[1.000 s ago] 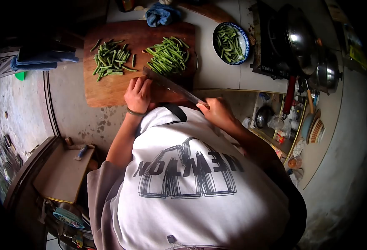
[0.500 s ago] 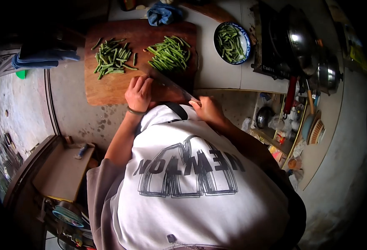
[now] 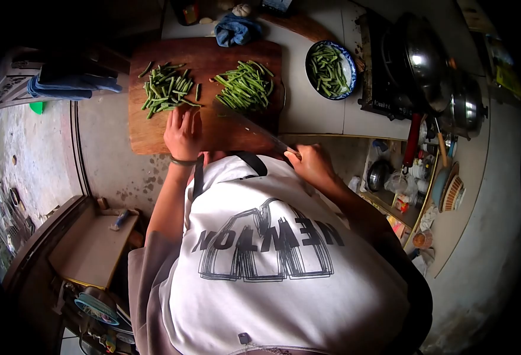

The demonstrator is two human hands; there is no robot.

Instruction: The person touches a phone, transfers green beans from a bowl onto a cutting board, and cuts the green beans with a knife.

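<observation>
My right hand [image 3: 311, 162] grips the handle of a kitchen knife [image 3: 254, 128], whose broad blade slants forward and left over the wooden cutting board [image 3: 154, 136]. The knife's tip is near a pile of long green beans [image 3: 245, 86] on the board's right side. My left hand [image 3: 183, 131] is over the board's front left, fingers bent together at the near edge of a pile of cut green bean pieces [image 3: 167, 89]. Whatever lies under those fingertips is hidden.
Right of the board stands a blue-rimmed bowl [image 3: 331, 70] with cut beans inside. A gas stove [image 3: 378, 89] with a lidded wok [image 3: 420, 59] is farther right. A blue cloth [image 3: 235, 31] and a garlic bulb [image 3: 241, 10] lie behind the board.
My left hand has moved left, away from the knife blade, to the cut bean pieces. The right hand still holds the knife, and the whole view has shifted slightly.
</observation>
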